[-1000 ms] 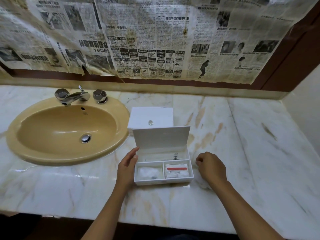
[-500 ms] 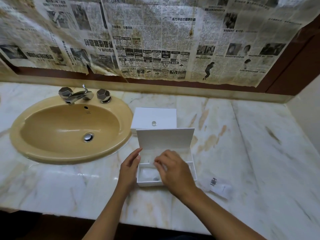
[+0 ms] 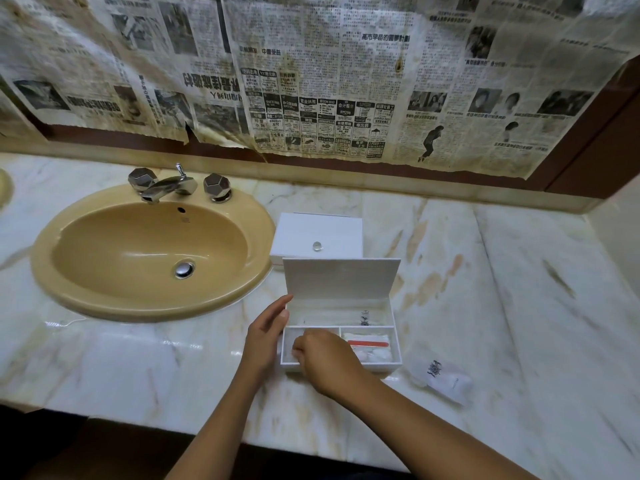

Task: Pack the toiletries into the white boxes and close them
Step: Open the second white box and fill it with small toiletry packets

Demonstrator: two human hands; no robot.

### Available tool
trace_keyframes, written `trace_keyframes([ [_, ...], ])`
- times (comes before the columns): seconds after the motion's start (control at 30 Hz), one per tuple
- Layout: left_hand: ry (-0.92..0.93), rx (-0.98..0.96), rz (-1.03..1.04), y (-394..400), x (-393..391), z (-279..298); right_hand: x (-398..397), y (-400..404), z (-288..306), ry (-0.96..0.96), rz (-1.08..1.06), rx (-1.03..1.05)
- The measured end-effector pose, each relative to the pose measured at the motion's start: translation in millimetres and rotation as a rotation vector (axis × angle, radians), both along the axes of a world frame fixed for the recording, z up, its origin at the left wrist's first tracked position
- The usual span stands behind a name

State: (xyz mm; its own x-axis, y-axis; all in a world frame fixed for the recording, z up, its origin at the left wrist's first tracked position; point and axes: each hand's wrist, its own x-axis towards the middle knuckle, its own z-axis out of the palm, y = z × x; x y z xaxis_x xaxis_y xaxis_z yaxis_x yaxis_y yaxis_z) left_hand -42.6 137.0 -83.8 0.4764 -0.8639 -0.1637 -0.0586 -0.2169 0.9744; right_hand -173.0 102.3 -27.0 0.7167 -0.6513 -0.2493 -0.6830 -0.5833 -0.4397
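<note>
Over the front-left compartment of the open white box hovered the right grip, fingers curled down; whether they pinched anything I could not tell. Just left of it, the left grip lay released, fingers straight against the box's side. Right of both, a white packet lay on the marble surface. Behind stood a 2nd, closed box.

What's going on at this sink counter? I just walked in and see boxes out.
A person is packing toiletries into an open white box on the marble counter. The left hand steadies the box's left side, while the right hand reaches into the front left compartment. The front right compartment already holds items. A closed white box sits behind, and a wrapped sachet lies on the counter to the right, not yet packed.
</note>
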Motion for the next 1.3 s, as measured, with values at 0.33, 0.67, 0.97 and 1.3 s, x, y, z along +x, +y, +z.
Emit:
trace_keyframes([
  [0.33,-0.022,-0.010,0.000,-0.3,0.6,-1.7,-2.2,8.8,3.1,0.235,0.122,0.054],
  [0.67,-0.010,-0.012,0.016,-0.5,-2.0,-0.3,-5.5,13.3,6.9,0.197,0.092,0.005],
  [0.97,0.012,-0.018,0.029,0.3,-2.9,1.1,-12.1,10.6,9.3,0.120,0.075,0.016],
  [1.3,0.033,0.007,0.047,-0.4,-4.9,5.4,-53.9,-36.9,34.5,-0.238,-0.392,-0.116],
])
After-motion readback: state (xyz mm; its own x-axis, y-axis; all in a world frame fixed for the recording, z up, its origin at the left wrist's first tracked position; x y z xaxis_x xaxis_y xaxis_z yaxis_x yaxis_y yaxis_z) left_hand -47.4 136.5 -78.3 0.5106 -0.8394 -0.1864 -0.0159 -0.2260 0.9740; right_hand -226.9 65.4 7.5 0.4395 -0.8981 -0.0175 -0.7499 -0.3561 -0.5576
